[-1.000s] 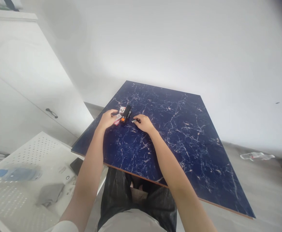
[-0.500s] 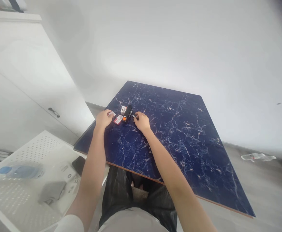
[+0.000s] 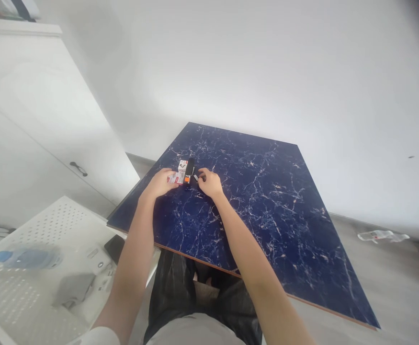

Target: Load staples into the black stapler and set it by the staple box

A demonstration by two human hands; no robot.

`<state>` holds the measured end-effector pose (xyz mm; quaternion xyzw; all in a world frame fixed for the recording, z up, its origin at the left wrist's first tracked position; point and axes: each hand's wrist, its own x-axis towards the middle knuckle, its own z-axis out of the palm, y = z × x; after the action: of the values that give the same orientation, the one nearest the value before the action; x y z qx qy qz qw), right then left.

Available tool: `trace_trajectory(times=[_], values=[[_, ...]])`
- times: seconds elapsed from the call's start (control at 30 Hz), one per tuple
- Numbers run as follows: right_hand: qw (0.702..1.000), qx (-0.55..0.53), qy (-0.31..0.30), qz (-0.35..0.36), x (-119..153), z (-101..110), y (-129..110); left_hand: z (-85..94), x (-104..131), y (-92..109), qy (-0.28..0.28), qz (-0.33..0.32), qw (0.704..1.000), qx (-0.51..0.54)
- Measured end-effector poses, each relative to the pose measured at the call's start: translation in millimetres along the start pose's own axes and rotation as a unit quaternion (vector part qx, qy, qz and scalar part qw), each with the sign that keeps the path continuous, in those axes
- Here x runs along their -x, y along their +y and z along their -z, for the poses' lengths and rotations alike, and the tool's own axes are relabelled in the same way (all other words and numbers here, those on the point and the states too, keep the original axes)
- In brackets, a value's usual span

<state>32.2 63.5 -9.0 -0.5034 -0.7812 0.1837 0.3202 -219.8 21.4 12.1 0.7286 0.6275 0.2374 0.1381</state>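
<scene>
On the blue marbled table (image 3: pixel 252 201), several small items stand close together. My left hand (image 3: pixel 160 183) curves around a small red and white box (image 3: pixel 176 178), thumb on the near side and fingers on the far side. Against that box lies a black oblong thing (image 3: pixel 189 166) with an orange patch at its near end. Behind the red and white box is a white printed box (image 3: pixel 182 165). My right hand (image 3: pixel 209 183) is curled just right of the group, its fingertips at a small whitish piece (image 3: pixel 195 177) too small to name.
To the left stands a white perforated surface (image 3: pixel 47 225) bearing a clear bottle with a blue cap (image 3: pixel 29 258), a grey pouch (image 3: pixel 73 290) and a dark flat thing (image 3: pixel 115 247). A white cabinet (image 3: pixel 44 120) rises behind it. A crumpled clear bottle (image 3: pixel 383 236) lies on the floor at right.
My left hand has moved right and closed around the red and white box. The small items now sit closer together. My right hand has shifted slightly nearer to me.
</scene>
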Motion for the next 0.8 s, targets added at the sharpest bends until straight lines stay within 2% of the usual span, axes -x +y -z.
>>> trace_trajectory(times=[0.2, 0.3, 0.4, 0.47, 0.57, 0.67, 0.73, 0.8], values=[[0.999, -0.049, -0.018, -0.009, -0.2, 1.4, 3.0, -8.5, -0.8, 4.8, 0.032, 0.014, 0.999, 0.007], [0.998, -0.057, 0.001, -0.007, -0.5, 1.8, 4.9, -10.2, -1.9, 5.0, 0.061, 0.001, 0.998, -0.008], [0.997, -0.054, 0.033, 0.046, -0.4, -0.1, 6.4, -14.4, -8.1, 9.3, 0.065, 0.006, 0.998, -0.004], [0.995, -0.043, 0.027, 0.081, -0.4, -2.6, 6.8, -20.2, -15.4, 15.8, 0.06, 0.021, 0.998, 0.016], [0.995, -0.045, 0.013, 0.09, -2.1, -5.9, 9.0, -32.0, -27.6, 28.6, 0.05, 0.013, 0.998, 0.038], [0.989, -0.13, 0.065, 0.015, -6.4, -5.3, 17.2, -40.5, -34.5, 38.4, 0.034, 0.008, 0.999, 0.006], [0.967, -0.204, 0.123, -0.09, -9.9, -3.3, 25.3, -42.0, -35.2, 41.2, 0.026, 0.014, 0.999, -0.015], [0.937, -0.264, 0.154, -0.171, -12.8, -1.8, 32.6, -41.1, -34.2, 42.0, 0.021, 0.015, 0.999, -0.023]])
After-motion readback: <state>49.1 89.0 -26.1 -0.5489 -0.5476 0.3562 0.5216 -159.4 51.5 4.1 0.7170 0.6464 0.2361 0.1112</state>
